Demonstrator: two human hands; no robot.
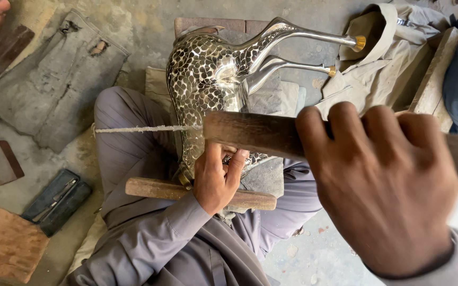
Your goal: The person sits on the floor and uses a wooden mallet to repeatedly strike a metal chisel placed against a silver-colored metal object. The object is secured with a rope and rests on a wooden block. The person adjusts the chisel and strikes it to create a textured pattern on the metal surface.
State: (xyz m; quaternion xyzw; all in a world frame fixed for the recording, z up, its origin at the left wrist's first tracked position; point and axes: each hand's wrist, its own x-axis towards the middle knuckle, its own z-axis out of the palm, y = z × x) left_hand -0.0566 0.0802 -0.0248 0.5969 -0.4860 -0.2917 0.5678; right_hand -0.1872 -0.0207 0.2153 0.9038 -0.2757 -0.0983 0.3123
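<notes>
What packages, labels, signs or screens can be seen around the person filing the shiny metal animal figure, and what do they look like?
No labels, signs or screens show.
Dark case: on the floor at lower left, oblong, blue-black, lying open with slim metal tools inside. It is the only container in view.

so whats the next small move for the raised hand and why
Probably bring the right hand and its wooden-handled tool down toward the metal animal figure: the tool is lifted above it, while the left hand steadies the figure on the lap.
</notes>
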